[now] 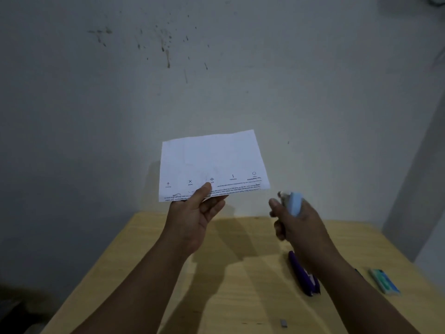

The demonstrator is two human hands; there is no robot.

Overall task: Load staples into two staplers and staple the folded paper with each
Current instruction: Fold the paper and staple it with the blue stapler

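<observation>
My left hand (196,213) holds the folded white paper (212,162) by its near edge, raised above the wooden table (240,297) and in front of the wall. My right hand (296,222) is closed around a light blue stapler (295,203), its metal nose pointing up and left, a short way to the right of the paper and apart from it. A purple stapler (302,273) lies on the table under my right forearm, partly hidden by it.
A green and blue staple box (384,282) lies near the table's right edge. A small grey strip of staples (283,323) rests at the front of the table. A stained white wall stands right behind the table.
</observation>
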